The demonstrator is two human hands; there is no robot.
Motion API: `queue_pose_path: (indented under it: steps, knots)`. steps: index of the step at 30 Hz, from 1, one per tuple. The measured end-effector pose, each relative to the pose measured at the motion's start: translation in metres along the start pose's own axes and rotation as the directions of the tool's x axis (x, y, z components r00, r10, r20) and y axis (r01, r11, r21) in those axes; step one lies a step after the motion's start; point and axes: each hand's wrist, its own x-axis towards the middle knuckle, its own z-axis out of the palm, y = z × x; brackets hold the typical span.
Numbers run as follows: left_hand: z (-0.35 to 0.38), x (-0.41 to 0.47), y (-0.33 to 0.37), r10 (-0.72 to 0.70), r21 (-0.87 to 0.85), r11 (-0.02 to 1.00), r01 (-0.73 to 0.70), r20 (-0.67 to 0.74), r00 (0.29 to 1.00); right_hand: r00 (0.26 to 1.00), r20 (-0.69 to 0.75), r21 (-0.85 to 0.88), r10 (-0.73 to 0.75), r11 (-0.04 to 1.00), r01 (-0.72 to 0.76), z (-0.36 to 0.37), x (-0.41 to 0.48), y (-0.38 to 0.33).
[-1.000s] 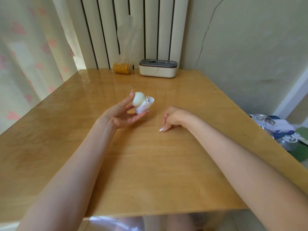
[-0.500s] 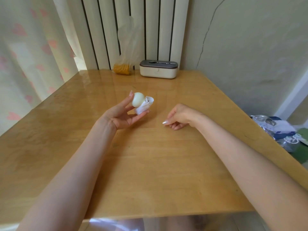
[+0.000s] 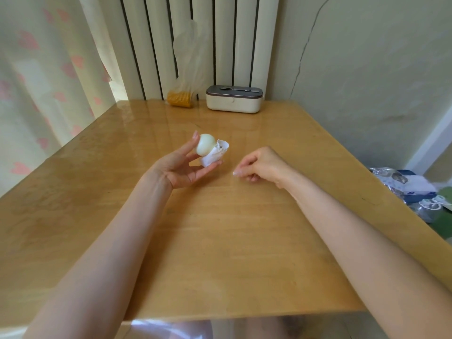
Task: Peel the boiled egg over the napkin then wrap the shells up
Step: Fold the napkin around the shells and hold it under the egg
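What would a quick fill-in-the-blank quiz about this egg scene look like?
1. The peeled egg is held in the person's ____ hand.
2. The napkin bundled up against the egg is ____ in colour.
3. The cream box and the bag with something yellow inside both stand on the wooden ____.

Missing words: left; white; table.
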Motion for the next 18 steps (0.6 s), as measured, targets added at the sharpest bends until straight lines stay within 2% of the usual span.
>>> queue_pose_path:
  steps: [3, 5, 8, 14, 18]
  knots:
    - [0.0, 0.001, -0.001, -0.029, -0.047, 0.998, 0.03, 0.021, 0.999, 0.97, -0.226, 0.233, -0.09, 0.962, 0.144, -0.006, 0.002, -0.012]
    - [0.001, 0.001, -0.003, -0.045, -0.093, 0.994, 0.048, 0.036, 0.998, 0.943, -0.309, 0.267, -0.126, 0.94, 0.213, -0.007, 0.005, -0.022]
    - [0.002, 0.0, -0.004, -0.067, -0.151, 0.986, 0.076, 0.066, 0.996, 0.929, -0.323, 0.24, -0.183, 0.933, 0.267, -0.002, 0.01, -0.032]
    - [0.003, -0.001, -0.004, -0.082, -0.156, 0.983, 0.094, 0.08, 0.993, 0.957, -0.234, 0.217, -0.173, 0.95, 0.225, 0.007, 0.018, -0.038]
    - [0.005, -0.002, -0.004, -0.091, -0.146, 0.984, 0.102, 0.081, 0.993, 0.937, -0.325, 0.24, -0.13, 0.947, 0.215, 0.006, 0.017, -0.039]
